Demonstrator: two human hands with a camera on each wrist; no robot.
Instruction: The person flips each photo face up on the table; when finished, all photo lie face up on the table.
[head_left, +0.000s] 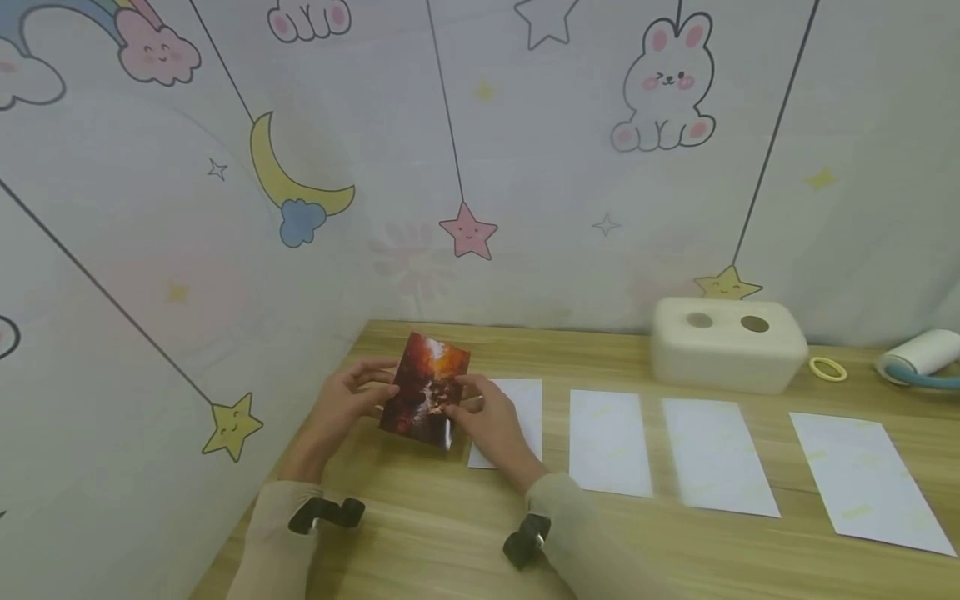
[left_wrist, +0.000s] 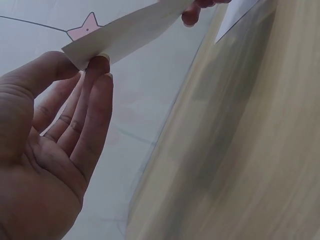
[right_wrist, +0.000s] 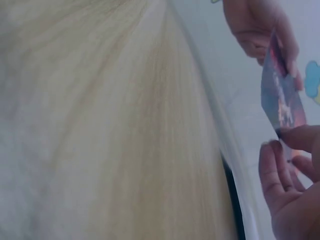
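A glossy picture card, dark red and orange on its front, is held tilted above the left part of the table. Its plain white back shows in the left wrist view. My left hand pinches the card's left edge between thumb and fingers. On the opposite side, my right hand pinches the right edge near the lower corner. The right wrist view shows the card nearly edge-on between both hands. Partly behind the right hand lies a white sheet.
More white sheets lie in a row to the right. Behind them stands a cream box with two round holes, beside a yellow ring. At the far right is a white roll with a blue handle. Cartoon-printed walls border the wooden table.
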